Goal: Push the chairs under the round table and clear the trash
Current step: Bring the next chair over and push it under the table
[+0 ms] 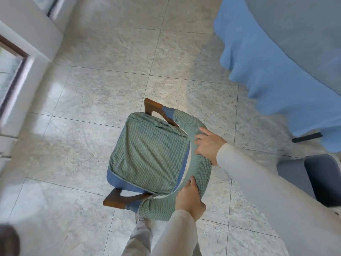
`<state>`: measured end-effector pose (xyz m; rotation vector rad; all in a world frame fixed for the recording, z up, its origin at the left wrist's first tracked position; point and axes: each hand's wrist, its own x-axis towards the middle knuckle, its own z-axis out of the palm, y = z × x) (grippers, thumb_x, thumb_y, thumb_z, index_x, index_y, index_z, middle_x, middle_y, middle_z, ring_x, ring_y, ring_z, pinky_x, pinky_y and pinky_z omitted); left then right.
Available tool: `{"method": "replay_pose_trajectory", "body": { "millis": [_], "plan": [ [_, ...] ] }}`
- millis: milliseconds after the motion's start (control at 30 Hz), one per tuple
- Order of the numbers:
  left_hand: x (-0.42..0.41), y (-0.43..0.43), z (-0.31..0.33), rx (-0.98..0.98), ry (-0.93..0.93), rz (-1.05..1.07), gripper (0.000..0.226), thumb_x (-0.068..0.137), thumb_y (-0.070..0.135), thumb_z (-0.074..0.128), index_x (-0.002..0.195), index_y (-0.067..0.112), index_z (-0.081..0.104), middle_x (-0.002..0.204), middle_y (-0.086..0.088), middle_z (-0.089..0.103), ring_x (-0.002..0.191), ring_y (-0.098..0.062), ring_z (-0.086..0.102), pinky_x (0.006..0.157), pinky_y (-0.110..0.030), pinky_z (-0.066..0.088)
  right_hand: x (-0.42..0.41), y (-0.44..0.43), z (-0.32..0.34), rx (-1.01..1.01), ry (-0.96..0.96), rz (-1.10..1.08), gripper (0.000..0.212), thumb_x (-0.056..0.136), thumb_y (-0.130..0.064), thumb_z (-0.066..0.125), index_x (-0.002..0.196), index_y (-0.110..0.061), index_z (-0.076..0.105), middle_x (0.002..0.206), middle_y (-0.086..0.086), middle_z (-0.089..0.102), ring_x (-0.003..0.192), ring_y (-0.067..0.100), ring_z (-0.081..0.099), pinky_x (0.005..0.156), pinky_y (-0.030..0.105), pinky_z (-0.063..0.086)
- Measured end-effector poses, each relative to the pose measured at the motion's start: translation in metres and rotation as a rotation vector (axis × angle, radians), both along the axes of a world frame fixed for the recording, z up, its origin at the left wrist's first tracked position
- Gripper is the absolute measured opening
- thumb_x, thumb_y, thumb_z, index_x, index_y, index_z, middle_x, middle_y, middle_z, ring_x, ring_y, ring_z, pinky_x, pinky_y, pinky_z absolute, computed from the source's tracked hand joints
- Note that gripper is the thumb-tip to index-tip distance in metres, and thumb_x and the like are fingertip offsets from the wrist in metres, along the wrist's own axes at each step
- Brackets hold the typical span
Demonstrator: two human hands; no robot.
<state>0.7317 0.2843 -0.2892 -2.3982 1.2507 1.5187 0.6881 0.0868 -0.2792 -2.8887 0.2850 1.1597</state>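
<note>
A chair point(147, 156) with a green checked cover, blue padding and brown wooden arms stands on the tiled floor, seen from above. My left hand point(189, 200) grips the lower end of its curved backrest. My right hand point(207, 145) holds the upper part of the same backrest, fingers curled over its top. The round table point(287, 52), draped in a blue cloth, fills the upper right, well apart from the chair. No trash is in view.
A second grey chair point(313, 174) stands at the right edge, beside a dark table foot point(307, 137). A window wall and frame point(16, 74) run along the left. My leg and shoe point(140, 230) are below the chair. Open tiled floor lies between chair and table.
</note>
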Motion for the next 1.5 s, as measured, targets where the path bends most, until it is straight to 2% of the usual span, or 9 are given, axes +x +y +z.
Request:
{"method": "replay_pose_trajectory", "body": {
  "millis": [267,400,600,733,867,1067,1133,1233,1500],
  "plan": [
    [0.053,0.016,0.024,0.095,-0.060,-0.400,0.070,0.089,0.013,0.064,0.148,0.003,0.028,0.127,-0.015,0.059,0.116,-0.040,0.059,0.094,-0.048,0.052,0.011,0.050,0.004,-0.041,-0.025,-0.261,0.037,0.084,-0.018,0.066,0.121,-0.018,0.068,0.130,0.008,0.060,0.136,0.031,0.037,0.124,0.051,0.002],
    [0.099,0.033,0.022,0.093,-0.128,-0.602,0.075,0.087,0.008,0.063,0.153,0.005,0.027,0.126,-0.016,0.059,0.114,-0.040,0.060,0.090,-0.047,0.052,0.027,0.086,0.006,-0.052,-0.004,-0.407,0.036,0.083,-0.024,0.069,0.118,-0.017,0.068,0.124,0.007,0.062,0.131,0.030,0.042,0.123,0.051,0.007],
    [0.193,0.050,0.017,0.039,-0.140,-0.887,0.055,0.087,0.008,0.066,0.136,0.008,0.040,0.122,-0.015,0.060,0.110,-0.039,0.061,0.089,-0.047,0.054,0.069,0.150,0.013,-0.022,-0.036,-0.738,0.029,0.086,-0.035,0.069,0.110,-0.020,0.065,0.114,0.002,0.064,0.122,0.025,0.050,0.123,0.049,0.013],
    [0.266,0.051,0.010,-0.007,-0.175,-1.095,0.058,0.088,0.006,0.064,0.141,0.014,0.041,0.123,-0.013,0.060,0.112,-0.036,0.061,0.091,-0.044,0.052,0.120,0.197,0.017,-0.001,-0.076,-0.983,0.020,0.088,-0.038,0.067,0.099,-0.022,0.062,0.092,-0.004,0.058,0.111,0.021,0.056,0.122,0.046,0.018],
    [0.343,0.041,0.010,0.002,-0.290,-1.281,0.059,0.092,0.005,0.061,0.147,0.018,0.042,0.125,-0.013,0.059,0.114,-0.034,0.061,0.092,-0.044,0.054,0.181,0.242,0.022,0.012,-0.144,-1.169,0.031,0.089,-0.053,0.061,0.087,-0.023,0.056,0.086,-0.001,0.061,0.092,0.022,0.061,0.096,0.035,0.044],
    [0.431,0.015,0.007,-0.122,-0.406,-1.311,0.048,0.093,0.001,0.055,0.134,0.025,0.057,0.129,-0.005,0.064,0.118,-0.029,0.062,0.102,-0.042,0.049,0.266,0.277,0.014,-0.008,-0.210,-1.289,0.045,0.094,-0.064,0.045,0.091,-0.020,0.050,0.083,0.001,0.057,0.087,0.024,0.062,0.090,0.039,0.044],
    [0.443,0.010,0.009,-0.185,-0.414,-1.259,0.052,0.091,-0.002,0.051,0.132,0.029,0.059,0.123,0.001,0.068,0.117,-0.023,0.063,0.119,-0.045,0.029,0.285,0.281,0.008,-0.023,-0.224,-1.356,0.048,0.093,-0.066,0.042,0.095,-0.019,0.052,0.085,0.001,0.059,0.088,0.025,0.062,0.094,0.041,0.043],
    [0.447,0.009,0.005,-0.288,-0.423,-1.138,0.047,0.091,0.002,0.051,0.125,0.032,0.063,0.117,0.008,0.069,0.120,-0.017,0.059,0.124,-0.051,0.000,0.305,0.288,-0.008,-0.054,-0.302,-1.533,0.055,0.088,-0.068,0.043,0.112,-0.022,0.059,0.103,0.000,0.067,0.105,0.026,0.060,0.103,0.043,0.038],
    [0.464,0.012,-0.022,-0.510,-0.294,-1.066,0.030,0.081,0.025,0.067,0.110,0.036,0.069,0.106,0.018,0.069,0.120,-0.014,0.055,0.118,-0.065,0.004,0.316,0.284,-0.029,-0.198,-0.345,-1.723,0.051,0.070,-0.076,0.060,0.096,-0.032,0.065,0.090,-0.011,0.066,0.100,0.018,0.060,0.106,0.038,0.035]
  ]
}}
